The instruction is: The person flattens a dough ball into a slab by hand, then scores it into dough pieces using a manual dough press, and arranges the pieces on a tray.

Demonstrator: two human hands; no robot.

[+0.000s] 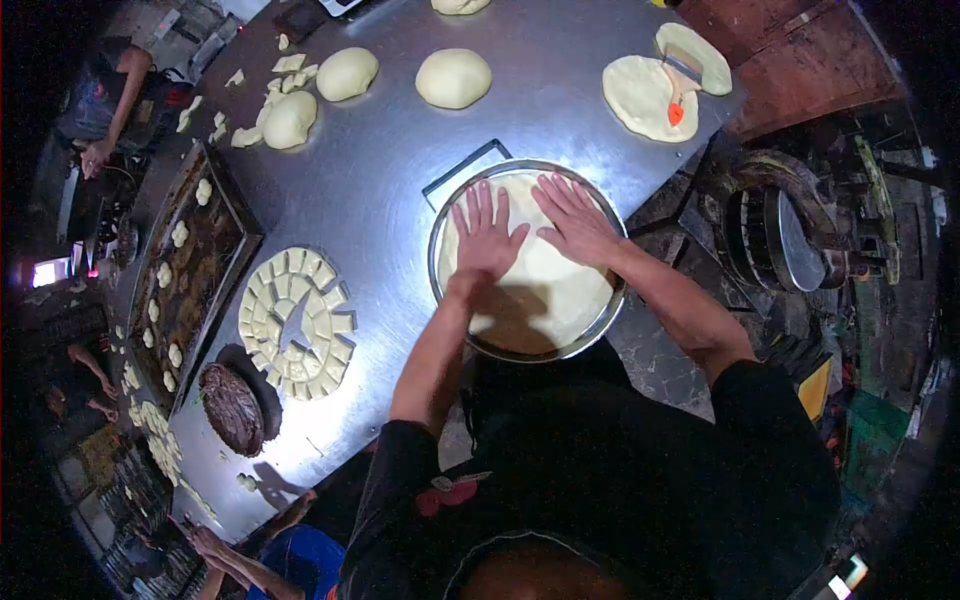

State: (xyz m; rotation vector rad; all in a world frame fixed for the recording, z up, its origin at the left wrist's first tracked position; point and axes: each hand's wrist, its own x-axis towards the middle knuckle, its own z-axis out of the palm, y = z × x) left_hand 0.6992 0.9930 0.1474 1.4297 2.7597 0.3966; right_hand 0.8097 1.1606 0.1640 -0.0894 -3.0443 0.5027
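Observation:
A round metal pan (545, 357) sits at the table's near edge, in front of my body. Inside it a flat sheet of pale dough (555, 305) covers the bottom. My left hand (487, 237) lies palm down on the dough's left part, fingers spread and pointing away from me. Beside it, my right hand (580, 222) also rests flat on the dough, angled inward near the pan's far right side. Both hands are open and touch the dough without gripping anything. Just behind the pan, a thin dark metal bar (460, 167) lies on the table.
Several dough balls (453, 79) stand farther back. At right, flattened dough (635, 98) bears an orange-handled tool (676, 113). Leftward are cut dough pieces (328, 324), a dark round dish (232, 408) and a tray (246, 240) of small knots. Another person's hands (212, 545) are lower left; stacked pans (797, 242) stand right.

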